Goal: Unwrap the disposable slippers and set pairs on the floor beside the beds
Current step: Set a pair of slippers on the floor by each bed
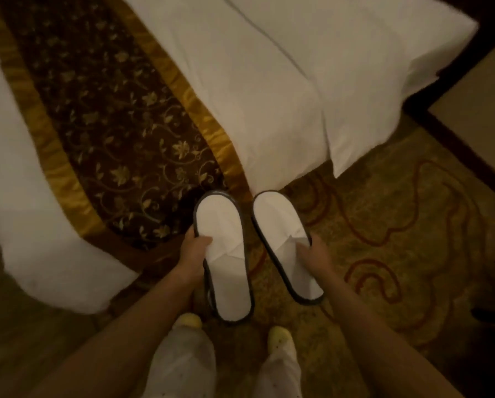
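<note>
patterned carpet (384, 225) at 3 o'clock; left hand (193, 249) and right hand (315, 251) each pinch 1 light, floppy slipper (226, 254) mid-edge.

The one camera sits on my head and looks steeply down past my chest, so my forearms run up from the bottom edge to my left hand (196, 251) and right hand (312, 254) near the middle. My feet show close at the bottom. The wide lens bows the bed (269, 81) across the top and left, and the carpet (398, 225) fills the right. It faces the bed's side. Nothing is shared, as there is no second view.
</note>
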{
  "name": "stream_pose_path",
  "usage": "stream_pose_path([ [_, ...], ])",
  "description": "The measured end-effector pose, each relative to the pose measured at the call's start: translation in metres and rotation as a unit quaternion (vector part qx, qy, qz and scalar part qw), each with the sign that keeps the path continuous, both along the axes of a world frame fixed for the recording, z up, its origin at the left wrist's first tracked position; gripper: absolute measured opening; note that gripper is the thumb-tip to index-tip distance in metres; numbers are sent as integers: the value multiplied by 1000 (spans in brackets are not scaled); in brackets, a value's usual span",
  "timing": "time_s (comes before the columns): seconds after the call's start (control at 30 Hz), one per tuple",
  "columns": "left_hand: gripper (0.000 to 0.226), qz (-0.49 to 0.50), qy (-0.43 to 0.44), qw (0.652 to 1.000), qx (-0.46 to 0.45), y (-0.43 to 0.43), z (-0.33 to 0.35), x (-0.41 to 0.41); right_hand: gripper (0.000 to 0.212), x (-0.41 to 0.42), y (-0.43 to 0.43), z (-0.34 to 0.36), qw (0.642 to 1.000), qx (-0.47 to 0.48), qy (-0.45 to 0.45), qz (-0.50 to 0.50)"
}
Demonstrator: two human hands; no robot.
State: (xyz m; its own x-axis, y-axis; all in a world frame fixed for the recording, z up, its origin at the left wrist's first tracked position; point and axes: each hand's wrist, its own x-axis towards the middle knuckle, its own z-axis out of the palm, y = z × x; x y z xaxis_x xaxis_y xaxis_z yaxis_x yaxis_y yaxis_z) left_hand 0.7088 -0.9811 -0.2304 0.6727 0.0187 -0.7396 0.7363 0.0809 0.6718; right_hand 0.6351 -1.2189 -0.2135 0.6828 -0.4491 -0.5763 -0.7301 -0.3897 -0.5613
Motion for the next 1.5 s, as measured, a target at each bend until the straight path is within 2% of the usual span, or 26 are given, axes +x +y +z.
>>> stream_pose_path([
  [0.23, 62, 109, -14, 994, 4, -36, -105, -24, 54, 46, -39, -120, 995, 30, -8, 90],
  [0.43, 58, 79, -26, 996, -21, -20, -238, -39, 53, 42, -35, -285, 989, 11, -22, 147],
  [0.63, 60, 76, -18, 997, 20, 25, -404, -54, 51, 56, -1, -467, 989, -14, 7, 149],
  [0.8, 52, 137, -46, 989, 12, 51, -496, -37, 45, 118, 30, -554, 977, -86, -9, 197],
  [0.93, 50, 178, -53, 982, -21, 62, -529, -28, 50, 146, 43, -589, 959, -131, -30, 249],
  [1.03, 52, 186, -55, 981, -18, 67, -531, -36, 66, 143, 44, -593, 944, -183, -6, 273],
  [1.17, 51, 196, -53, 979, -8, 70, -525, -38, 86, 128, 50, -585, 925, -209, -26, 317],
  [1.3, 51, 187, -61, 980, -11, 69, -526, -36, 76, 121, 72, -573, 893, -259, -120, 347],
  [1.37, 52, 189, -63, 980, -17, 67, -522, -35, 66, 114, 87, -562, 895, -207, -182, 352],
  [1.43, 52, 187, -65, 980, -23, 64, -509, -35, 58, 102, 101, -538, 919, -52, -190, 340],
  [1.5, 54, 186, -63, 980, -34, 60, -484, -40, 56, 88, 110, -503, 933, 95, -147, 314],
])
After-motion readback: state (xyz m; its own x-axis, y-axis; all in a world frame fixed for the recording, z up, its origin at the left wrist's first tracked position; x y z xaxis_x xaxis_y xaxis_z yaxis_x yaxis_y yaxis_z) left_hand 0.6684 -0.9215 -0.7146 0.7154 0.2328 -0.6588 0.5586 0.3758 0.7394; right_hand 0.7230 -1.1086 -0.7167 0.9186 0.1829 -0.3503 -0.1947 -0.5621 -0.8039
